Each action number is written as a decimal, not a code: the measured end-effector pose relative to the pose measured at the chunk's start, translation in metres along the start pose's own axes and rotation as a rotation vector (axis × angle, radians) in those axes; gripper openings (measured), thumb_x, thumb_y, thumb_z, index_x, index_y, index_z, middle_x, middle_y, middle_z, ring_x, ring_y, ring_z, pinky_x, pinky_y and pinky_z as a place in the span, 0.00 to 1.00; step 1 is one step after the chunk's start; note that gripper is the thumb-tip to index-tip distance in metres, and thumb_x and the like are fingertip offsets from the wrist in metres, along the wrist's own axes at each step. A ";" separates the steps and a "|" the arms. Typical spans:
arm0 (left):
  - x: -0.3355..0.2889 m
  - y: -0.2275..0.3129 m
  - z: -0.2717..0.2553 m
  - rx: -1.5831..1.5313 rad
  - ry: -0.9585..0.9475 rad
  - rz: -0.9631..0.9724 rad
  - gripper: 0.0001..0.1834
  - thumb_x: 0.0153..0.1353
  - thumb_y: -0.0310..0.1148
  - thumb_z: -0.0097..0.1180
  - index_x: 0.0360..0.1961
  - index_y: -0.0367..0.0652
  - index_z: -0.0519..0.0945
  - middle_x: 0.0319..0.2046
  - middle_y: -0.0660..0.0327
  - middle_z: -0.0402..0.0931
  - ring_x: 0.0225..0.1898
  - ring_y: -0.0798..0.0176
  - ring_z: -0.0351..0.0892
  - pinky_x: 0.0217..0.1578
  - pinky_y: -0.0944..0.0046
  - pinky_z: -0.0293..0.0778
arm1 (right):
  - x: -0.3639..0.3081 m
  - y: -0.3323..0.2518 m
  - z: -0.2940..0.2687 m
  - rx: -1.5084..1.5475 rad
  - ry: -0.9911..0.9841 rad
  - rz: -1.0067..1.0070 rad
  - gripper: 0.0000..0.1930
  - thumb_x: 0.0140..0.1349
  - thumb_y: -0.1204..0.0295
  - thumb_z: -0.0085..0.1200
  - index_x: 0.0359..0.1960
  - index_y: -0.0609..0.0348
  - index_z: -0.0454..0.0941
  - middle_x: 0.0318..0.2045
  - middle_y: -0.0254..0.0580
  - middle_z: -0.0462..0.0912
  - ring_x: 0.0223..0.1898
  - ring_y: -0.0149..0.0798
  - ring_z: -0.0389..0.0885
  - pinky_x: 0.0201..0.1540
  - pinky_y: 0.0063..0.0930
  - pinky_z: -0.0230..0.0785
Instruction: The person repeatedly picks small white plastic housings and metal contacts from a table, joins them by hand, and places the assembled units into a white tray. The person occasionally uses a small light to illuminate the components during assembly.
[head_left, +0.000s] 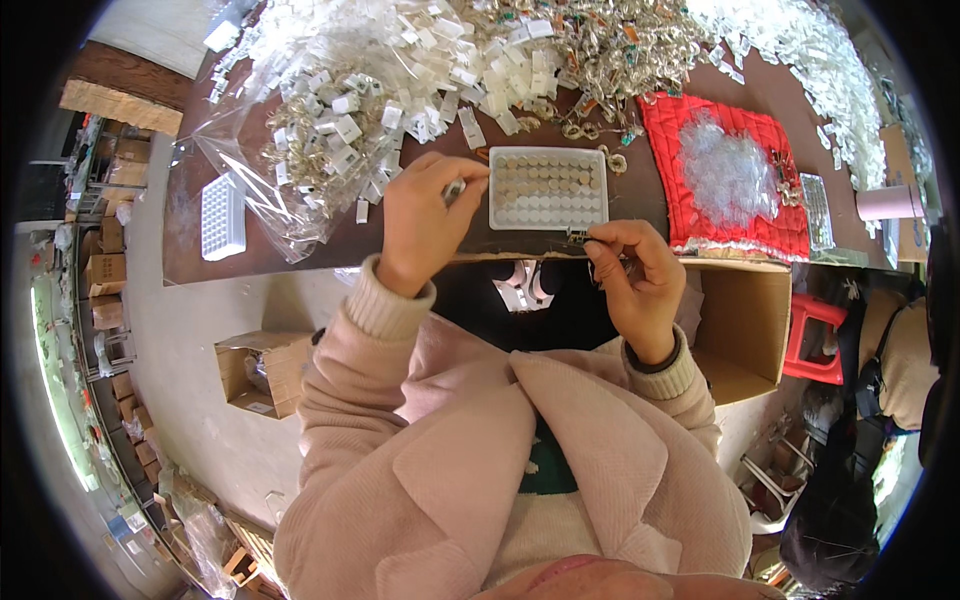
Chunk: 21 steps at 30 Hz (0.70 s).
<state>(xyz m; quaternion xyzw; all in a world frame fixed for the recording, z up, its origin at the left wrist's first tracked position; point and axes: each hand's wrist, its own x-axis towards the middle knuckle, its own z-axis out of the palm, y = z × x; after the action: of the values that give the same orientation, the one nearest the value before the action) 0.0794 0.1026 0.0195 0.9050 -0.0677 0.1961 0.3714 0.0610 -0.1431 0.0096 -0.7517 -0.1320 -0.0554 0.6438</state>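
A white rectangular tray (493, 218) holds rows of small round silver discs that look like button cells (545, 178); the nearer rows look paler. Just left of it, my left hand (428, 215) is closed, thumb and forefinger pinched at the tray's edge. A small silvery cylindrical thing (454, 190) is gripped in it; its kind I cannot make out. At the tray's near right corner, my right hand (642, 285) pinches a small dark metallic piece (577, 236) between thumb and forefinger. That piece is too small to name.
Heaped white plastic pieces (345, 125) and golden chain-like trinkets (620, 50) cover the table's far side. A red quilted cloth (690, 215) bears clear plastic bits (728, 165). A white gridded tray (223, 218) stands left. Cardboard boxes (745, 330) and a red stool (815, 340) are below.
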 end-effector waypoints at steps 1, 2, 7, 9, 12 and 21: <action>0.010 -0.007 0.002 0.112 -0.026 -0.011 0.12 0.55 0.26 0.66 0.42 0.43 0.84 0.33 0.54 0.83 0.31 0.54 0.82 0.35 0.58 0.76 | -0.001 0.001 0.000 0.004 -0.011 0.003 0.07 0.59 0.84 0.63 0.38 0.64 0.82 0.30 0.40 0.81 0.27 0.29 0.76 0.32 0.21 0.69; 0.018 -0.012 0.006 0.228 -0.038 -0.016 0.12 0.56 0.27 0.65 0.43 0.43 0.84 0.33 0.54 0.82 0.32 0.51 0.82 0.35 0.56 0.76 | -0.001 0.001 0.000 0.008 -0.022 0.005 0.07 0.59 0.84 0.63 0.38 0.64 0.82 0.30 0.40 0.81 0.27 0.29 0.77 0.32 0.21 0.69; 0.041 -0.019 0.031 0.686 -0.201 -0.037 0.08 0.59 0.28 0.56 0.39 0.41 0.81 0.33 0.50 0.79 0.33 0.44 0.84 0.30 0.48 0.78 | 0.000 0.000 -0.003 -0.036 -0.083 -0.083 0.07 0.62 0.86 0.59 0.40 0.66 0.80 0.29 0.32 0.77 0.25 0.21 0.74 0.26 0.15 0.66; 0.047 -0.019 0.034 0.731 -0.243 -0.022 0.05 0.57 0.26 0.57 0.34 0.38 0.80 0.35 0.49 0.78 0.35 0.44 0.84 0.31 0.49 0.79 | 0.000 -0.001 -0.006 -0.016 -0.050 -0.027 0.07 0.58 0.82 0.63 0.38 0.62 0.83 0.29 0.40 0.81 0.26 0.31 0.78 0.31 0.22 0.70; 0.051 -0.023 0.034 0.725 -0.232 0.043 0.03 0.57 0.25 0.56 0.32 0.38 0.80 0.36 0.47 0.77 0.34 0.44 0.84 0.31 0.49 0.79 | 0.001 -0.002 -0.010 0.023 -0.056 -0.029 0.07 0.58 0.82 0.63 0.38 0.62 0.83 0.29 0.39 0.81 0.26 0.28 0.78 0.30 0.21 0.69; 0.046 -0.017 0.020 0.520 -0.115 0.123 0.03 0.56 0.24 0.59 0.31 0.37 0.78 0.42 0.49 0.78 0.33 0.43 0.82 0.32 0.49 0.78 | -0.002 0.003 -0.012 0.041 -0.054 -0.106 0.06 0.61 0.84 0.62 0.38 0.65 0.81 0.28 0.34 0.80 0.25 0.23 0.75 0.27 0.17 0.66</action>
<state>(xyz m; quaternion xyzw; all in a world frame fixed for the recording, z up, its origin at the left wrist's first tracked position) 0.1326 0.1020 0.0144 0.9738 -0.0906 0.1774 0.1094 0.0608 -0.1553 0.0084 -0.7316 -0.1902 -0.0664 0.6512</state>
